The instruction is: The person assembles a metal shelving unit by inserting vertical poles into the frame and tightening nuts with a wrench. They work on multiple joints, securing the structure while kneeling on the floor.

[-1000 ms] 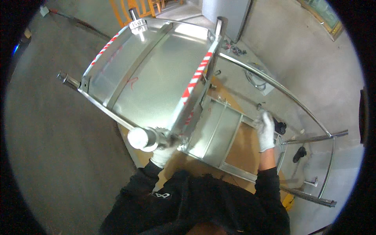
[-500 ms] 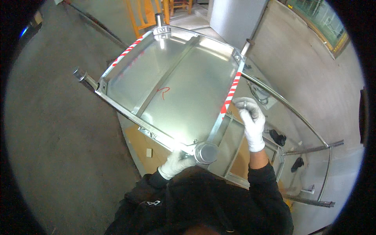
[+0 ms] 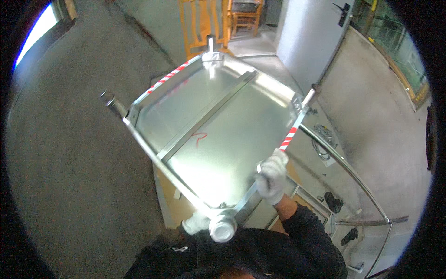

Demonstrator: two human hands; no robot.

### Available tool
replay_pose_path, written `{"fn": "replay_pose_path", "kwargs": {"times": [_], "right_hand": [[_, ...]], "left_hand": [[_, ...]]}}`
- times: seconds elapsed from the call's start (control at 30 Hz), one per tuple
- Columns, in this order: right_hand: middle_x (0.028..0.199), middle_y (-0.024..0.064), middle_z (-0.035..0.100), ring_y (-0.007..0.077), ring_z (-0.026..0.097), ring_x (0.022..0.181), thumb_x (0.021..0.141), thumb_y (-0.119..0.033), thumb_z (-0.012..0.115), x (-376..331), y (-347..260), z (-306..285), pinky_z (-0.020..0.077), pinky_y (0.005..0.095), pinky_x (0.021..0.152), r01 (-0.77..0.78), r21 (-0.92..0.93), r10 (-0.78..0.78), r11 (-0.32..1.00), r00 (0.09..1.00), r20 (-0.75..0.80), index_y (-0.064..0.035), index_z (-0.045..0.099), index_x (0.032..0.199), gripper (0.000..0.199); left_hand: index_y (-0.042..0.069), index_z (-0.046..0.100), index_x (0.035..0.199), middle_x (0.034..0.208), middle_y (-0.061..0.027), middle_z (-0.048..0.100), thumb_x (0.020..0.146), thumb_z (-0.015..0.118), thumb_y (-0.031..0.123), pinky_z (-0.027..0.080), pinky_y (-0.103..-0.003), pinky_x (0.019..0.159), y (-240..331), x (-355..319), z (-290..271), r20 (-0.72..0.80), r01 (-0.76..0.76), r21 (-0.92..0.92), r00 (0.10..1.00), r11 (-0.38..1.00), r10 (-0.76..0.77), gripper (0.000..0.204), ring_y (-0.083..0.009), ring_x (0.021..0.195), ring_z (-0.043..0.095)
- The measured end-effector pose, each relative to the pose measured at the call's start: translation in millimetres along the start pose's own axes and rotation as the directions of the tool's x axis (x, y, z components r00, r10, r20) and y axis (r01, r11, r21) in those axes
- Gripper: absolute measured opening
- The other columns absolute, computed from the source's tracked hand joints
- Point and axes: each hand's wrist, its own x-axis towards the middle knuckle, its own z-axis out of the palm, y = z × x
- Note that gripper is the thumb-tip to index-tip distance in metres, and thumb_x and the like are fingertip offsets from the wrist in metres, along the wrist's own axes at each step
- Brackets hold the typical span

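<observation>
A large shiny metal deck (image 3: 241, 125) is tilted up in front of me. It has a crossbar, red-and-white striped tape on two sides, a red mark on its sheet and short tube legs at its corners. My left hand (image 3: 196, 223), in a white glove, is closed on the frame by the near corner tube (image 3: 223, 229); its fingers are largely hidden. White-gloved too, my right hand (image 3: 272, 179) is curled over the right rim, just below the striped tape. A small bright bit shows at its fingers, too blurred to name.
A curved metal handrail frame (image 3: 346, 167) lies at the right, near black shoes (image 3: 332, 202) and coiled cable (image 3: 320, 144). Below the deck are another metal frame (image 3: 297, 190) and brown board (image 3: 179, 209). Wooden chairs (image 3: 204, 23) and a pale door (image 3: 306, 42) stand beyond.
My right hand has come from beside the frame onto its right rim, moving left and nearer. The deck's near corner has shifted left and toward me; the view has tilted up.
</observation>
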Motion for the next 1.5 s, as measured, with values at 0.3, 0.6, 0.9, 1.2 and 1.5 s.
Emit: {"fn": "replay_pose_path", "kwargs": {"times": [0.3, 0.6, 0.9, 1.2, 1.5], "right_hand": [[0.075, -0.001, 0.06, 0.0157, 0.058, 0.072, 0.08, -0.007, 0.062, 6.9, -1.7, -6.7, 0.0335, 0.0455, 0.097, -0.01, 0.149, 0.028, 0.989, 0.993, -0.118, -0.0117, 0.055, 0.094, 0.017], [0.09, 0.0167, 0.065, 0.0198, 0.066, 0.08, 0.097, -0.007, 0.049, -21.7, -37.2, -28.6, 0.0556, 0.0288, 0.064, -0.164, 0.656, 0.285, 0.737, 0.955, -0.082, -0.0026, 0.049, 0.115, 0.019], [0.103, 0.0131, 0.061, 0.0148, 0.061, 0.083, 0.088, 0.002, 0.058, -103.7, -60.7, -13.1, 0.0518, 0.028, 0.076, 0.048, 0.378, -0.004, 0.925, 0.993, -0.117, 0.0035, 0.061, 0.109, 0.022], [0.088, 0.0107, 0.066, 0.0193, 0.066, 0.077, 0.082, 0.001, 0.064, -89.1, -111.6, -20.5, 0.0521, 0.0284, 0.071, 0.134, 0.151, -0.135, 0.979, 0.991, -0.004, -0.0001, 0.063, 0.107, 0.025], [0.083, 0.0127, 0.066, 0.0257, 0.066, 0.071, 0.079, -0.003, 0.069, -87.3, -123.9, -1.8, 0.051, 0.0321, 0.064, 0.249, -0.181, -0.264, 0.951, 0.963, -0.063, -0.0021, 0.065, 0.098, 0.019]], "left_hand": [[-0.005, 0.046, 0.123, 0.102, -0.0168, 0.059, 0.097, 0.045, 0.027, 0.057, -0.035, 0.072, -17.5, 0.4, -26.9, 0.363, 0.417, -0.852, 0.907, 0.317, -0.215, 0.041, -0.0234, 0.085, 0.063], [0.001, 0.051, 0.118, 0.105, -0.0125, 0.059, 0.082, 0.068, 0.025, 0.054, -0.035, 0.077, 11.1, 32.0, 11.6, 0.1, -0.452, 0.474, 0.881, 0.756, 0.463, 0.046, -0.021, 0.093, 0.06], [-0.002, 0.043, 0.126, 0.111, -0.0099, 0.056, 0.09, 0.06, 0.031, 0.044, -0.031, 0.088, 11.8, 40.9, 37.7, 0.065, -0.765, 0.384, 0.581, 0.517, 0.811, 0.052, -0.0162, 0.098, 0.053], [0.001, 0.046, 0.122, 0.087, -0.0034, 0.06, 0.088, 0.066, 0.027, 0.044, -0.027, 0.076, 10.4, 37.0, 44.2, -0.083, -0.66, 0.56, 0.556, 0.5, 0.827, 0.048, -0.0107, 0.08, 0.054], [0.002, 0.047, 0.119, 0.083, -0.0026, 0.059, 0.09, 0.064, 0.036, 0.044, -0.027, 0.075, 2.5, 41.8, 44.6, -0.041, -0.718, 0.519, 0.522, 0.465, 0.852, 0.048, -0.0108, 0.077, 0.054]]}}
